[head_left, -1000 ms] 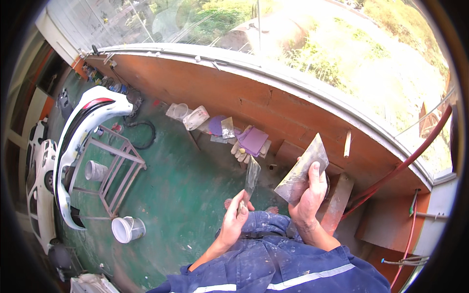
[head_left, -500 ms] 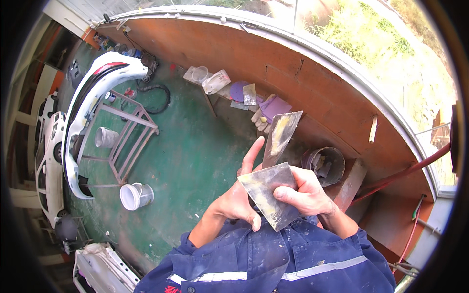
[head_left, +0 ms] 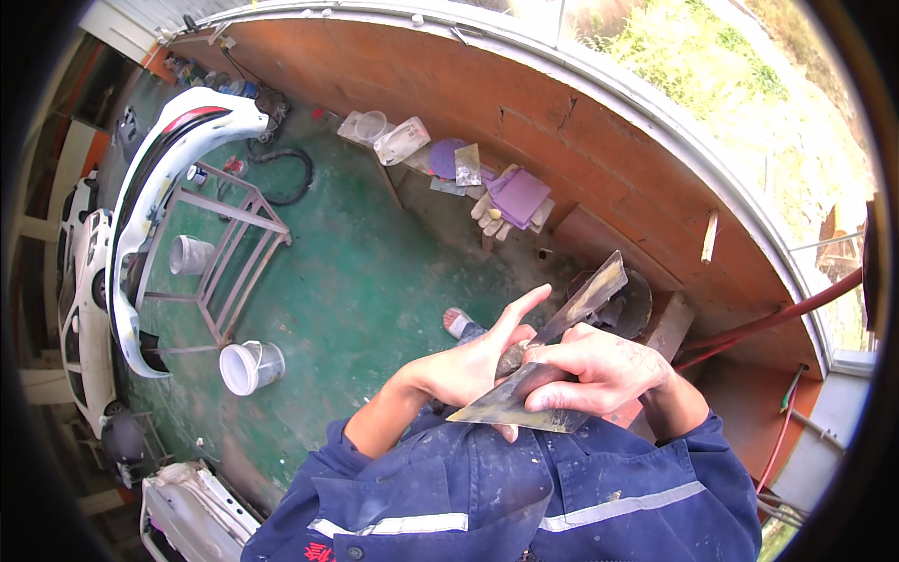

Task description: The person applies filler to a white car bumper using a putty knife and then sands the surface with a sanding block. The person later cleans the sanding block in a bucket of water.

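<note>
A white car bumper point(head_left: 159, 178) rests on a grey metal stand point(head_left: 229, 253) over the green floor point(head_left: 356, 281). A white bucket point(head_left: 245, 367) stands near the stand's foot. By the brick wall point(head_left: 581, 140) lie purple sanding sheets point(head_left: 520, 195) and work gloves point(head_left: 489, 217). The two hands meet at chest height. The right hand point(head_left: 609, 370) clamps a flat metal spreader point(head_left: 510, 405) from above. The left hand point(head_left: 468, 361), index finger outstretched, grips a narrow putty knife point(head_left: 585, 302), blade angled up-right, touching the spreader.
</note>
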The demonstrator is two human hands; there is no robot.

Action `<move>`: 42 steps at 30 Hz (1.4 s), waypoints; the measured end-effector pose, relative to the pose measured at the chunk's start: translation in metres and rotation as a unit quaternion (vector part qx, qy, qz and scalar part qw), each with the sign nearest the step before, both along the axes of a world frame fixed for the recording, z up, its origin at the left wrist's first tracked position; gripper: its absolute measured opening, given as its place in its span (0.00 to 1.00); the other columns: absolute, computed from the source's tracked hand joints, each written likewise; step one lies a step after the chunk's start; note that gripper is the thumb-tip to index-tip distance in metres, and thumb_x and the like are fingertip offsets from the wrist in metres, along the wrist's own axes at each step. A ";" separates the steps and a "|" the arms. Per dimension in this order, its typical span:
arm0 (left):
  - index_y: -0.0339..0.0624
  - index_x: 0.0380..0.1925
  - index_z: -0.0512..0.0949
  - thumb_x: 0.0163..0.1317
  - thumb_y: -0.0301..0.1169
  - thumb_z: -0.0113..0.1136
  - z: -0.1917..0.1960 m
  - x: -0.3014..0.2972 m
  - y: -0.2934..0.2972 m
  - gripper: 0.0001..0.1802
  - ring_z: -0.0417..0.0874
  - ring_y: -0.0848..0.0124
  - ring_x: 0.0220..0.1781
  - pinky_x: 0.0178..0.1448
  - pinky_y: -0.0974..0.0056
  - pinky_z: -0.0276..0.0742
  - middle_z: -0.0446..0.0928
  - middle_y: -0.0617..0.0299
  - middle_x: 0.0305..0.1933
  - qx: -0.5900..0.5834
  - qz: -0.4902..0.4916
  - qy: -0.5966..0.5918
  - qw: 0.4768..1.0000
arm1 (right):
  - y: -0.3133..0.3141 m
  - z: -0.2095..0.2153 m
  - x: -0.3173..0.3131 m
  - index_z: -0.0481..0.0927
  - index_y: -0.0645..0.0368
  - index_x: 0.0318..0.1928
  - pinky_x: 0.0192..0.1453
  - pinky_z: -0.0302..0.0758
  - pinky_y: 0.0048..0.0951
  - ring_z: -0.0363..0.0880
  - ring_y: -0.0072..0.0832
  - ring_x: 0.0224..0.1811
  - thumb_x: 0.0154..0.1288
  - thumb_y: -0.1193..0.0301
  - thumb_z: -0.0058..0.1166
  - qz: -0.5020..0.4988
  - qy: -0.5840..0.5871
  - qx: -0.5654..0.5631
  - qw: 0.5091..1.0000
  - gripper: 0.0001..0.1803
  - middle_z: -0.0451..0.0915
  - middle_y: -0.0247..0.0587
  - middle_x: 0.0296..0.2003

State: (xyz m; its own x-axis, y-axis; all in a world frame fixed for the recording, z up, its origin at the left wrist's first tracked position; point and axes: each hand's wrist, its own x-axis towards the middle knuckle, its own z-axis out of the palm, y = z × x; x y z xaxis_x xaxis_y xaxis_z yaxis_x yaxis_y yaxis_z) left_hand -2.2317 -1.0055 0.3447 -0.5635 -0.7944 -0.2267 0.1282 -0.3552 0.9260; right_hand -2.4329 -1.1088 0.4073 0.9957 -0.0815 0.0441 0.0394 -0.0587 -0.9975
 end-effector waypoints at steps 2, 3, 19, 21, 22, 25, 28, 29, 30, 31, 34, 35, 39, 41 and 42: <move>0.53 0.81 0.31 0.34 0.30 0.90 -0.005 0.001 -0.002 0.84 0.73 0.66 0.54 0.64 0.61 0.71 0.68 0.55 0.60 0.091 0.014 0.043 0.995 | 0.003 -0.001 0.001 0.82 0.63 0.49 0.28 0.74 0.35 0.85 0.38 0.25 0.73 0.68 0.61 0.019 -0.055 0.011 0.998 0.12 0.85 0.47 0.27; 0.53 0.81 0.33 0.36 0.30 0.90 -0.005 0.004 -0.003 0.82 0.73 0.68 0.52 0.63 0.62 0.72 0.67 0.56 0.60 0.155 0.023 0.074 0.985 | 0.006 0.001 -0.002 0.82 0.64 0.48 0.28 0.74 0.34 0.83 0.37 0.24 0.73 0.68 0.62 0.026 -0.037 0.021 0.999 0.11 0.84 0.46 0.27; 0.35 0.69 0.62 0.81 0.56 0.34 -0.044 -0.012 0.057 0.35 0.68 0.75 0.27 0.33 0.66 0.70 0.69 0.60 0.32 0.176 0.298 0.326 0.880 | 0.045 -0.098 0.034 0.77 0.61 0.59 0.55 0.77 0.27 0.80 0.20 0.47 0.79 0.69 0.51 -0.667 -0.098 0.321 0.665 0.15 0.83 0.33 0.49; 0.43 0.67 0.61 0.78 0.51 0.46 -0.039 -0.019 0.062 0.29 0.69 0.75 0.25 0.30 0.69 0.70 0.68 0.59 0.32 0.185 0.260 0.338 0.885 | 0.053 -0.101 0.046 0.76 0.62 0.59 0.55 0.77 0.27 0.80 0.21 0.47 0.80 0.68 0.50 -0.672 -0.100 0.334 0.654 0.15 0.82 0.32 0.49; 0.43 0.66 0.61 0.78 0.53 0.47 -0.041 -0.020 0.061 0.30 0.68 0.75 0.23 0.29 0.71 0.69 0.68 0.59 0.31 0.178 0.219 0.340 0.897 | 0.054 -0.101 0.049 0.76 0.63 0.59 0.56 0.76 0.27 0.80 0.21 0.48 0.79 0.68 0.51 -0.658 -0.098 0.353 0.657 0.15 0.82 0.34 0.49; 0.42 0.65 0.62 0.76 0.55 0.48 -0.047 -0.014 0.061 0.32 0.67 0.77 0.21 0.26 0.73 0.66 0.67 0.61 0.29 0.177 0.162 0.330 0.913 | 0.053 -0.103 0.052 0.76 0.61 0.57 0.51 0.79 0.28 0.81 0.22 0.44 0.80 0.65 0.50 -0.621 -0.091 0.390 0.674 0.15 0.82 0.35 0.46; 0.41 0.65 0.63 0.76 0.56 0.49 -0.057 -0.014 0.066 0.33 0.67 0.77 0.21 0.25 0.74 0.65 0.67 0.62 0.28 0.214 0.117 0.341 0.908 | 0.048 -0.084 0.054 0.76 0.59 0.55 0.40 0.80 0.29 0.81 0.23 0.34 0.82 0.61 0.47 -0.586 -0.099 0.426 0.683 0.15 0.82 0.35 0.39; 0.41 0.64 0.63 0.75 0.56 0.49 -0.060 -0.015 0.067 0.33 0.67 0.77 0.21 0.25 0.74 0.65 0.67 0.62 0.28 0.231 0.097 0.350 0.903 | 0.045 -0.082 0.057 0.76 0.59 0.55 0.40 0.80 0.29 0.81 0.23 0.35 0.82 0.61 0.47 -0.595 -0.112 0.408 0.684 0.15 0.82 0.34 0.39; 0.41 0.60 0.65 0.76 0.52 0.53 -0.061 -0.013 0.065 0.28 0.70 0.76 0.21 0.26 0.73 0.68 0.70 0.60 0.28 0.235 0.105 0.362 0.896 | 0.043 -0.080 0.060 0.76 0.58 0.55 0.41 0.79 0.28 0.80 0.22 0.35 0.82 0.61 0.47 -0.603 -0.124 0.390 0.685 0.15 0.82 0.34 0.39; 0.41 0.59 0.65 0.75 0.49 0.55 -0.059 -0.010 0.063 0.26 0.72 0.75 0.22 0.27 0.73 0.70 0.72 0.59 0.30 0.226 0.153 0.323 0.906 | 0.041 -0.078 0.063 0.76 0.58 0.55 0.41 0.79 0.27 0.80 0.22 0.36 0.82 0.61 0.47 -0.612 -0.136 0.371 0.685 0.14 0.82 0.33 0.40; 0.43 0.55 0.64 0.73 0.32 0.63 -0.050 -0.001 0.056 0.19 0.78 0.72 0.25 0.29 0.69 0.76 0.79 0.52 0.35 0.198 0.300 0.223 0.906 | 0.031 -0.070 0.053 0.77 0.56 0.55 0.46 0.78 0.24 0.80 0.18 0.40 0.81 0.64 0.49 -0.652 -0.160 0.344 0.657 0.12 0.82 0.30 0.41; 0.45 0.56 0.62 0.73 0.31 0.62 -0.044 0.000 0.053 0.20 0.78 0.72 0.24 0.28 0.68 0.76 0.78 0.52 0.35 0.179 0.333 0.206 0.903 | 0.029 -0.071 0.049 0.77 0.56 0.56 0.47 0.79 0.24 0.80 0.18 0.40 0.81 0.64 0.49 -0.663 -0.167 0.329 0.651 0.12 0.82 0.30 0.42; 0.49 0.61 0.55 0.73 0.27 0.60 -0.038 0.002 0.050 0.26 0.73 0.74 0.19 0.21 0.68 0.70 0.77 0.54 0.33 0.148 0.367 0.169 0.903 | 0.033 -0.098 0.053 0.77 0.58 0.56 0.49 0.79 0.25 0.81 0.19 0.42 0.81 0.66 0.49 -0.675 -0.121 0.340 0.643 0.12 0.82 0.31 0.44; 0.46 0.63 0.56 0.73 0.28 0.60 -0.043 0.001 0.055 0.27 0.71 0.75 0.18 0.20 0.68 0.68 0.76 0.55 0.30 0.149 0.346 0.136 0.916 | 0.035 -0.099 0.071 0.75 0.65 0.60 0.57 0.74 0.26 0.78 0.21 0.50 0.79 0.70 0.52 -0.698 -0.098 0.288 0.648 0.16 0.82 0.34 0.51; 0.41 0.63 0.65 0.73 0.30 0.63 -0.041 -0.001 0.054 0.24 0.68 0.77 0.17 0.20 0.69 0.63 0.73 0.62 0.24 0.162 0.323 0.107 0.926 | 0.035 -0.098 0.080 0.75 0.65 0.60 0.57 0.74 0.26 0.77 0.21 0.49 0.79 0.70 0.52 -0.702 -0.099 0.274 0.650 0.15 0.82 0.34 0.51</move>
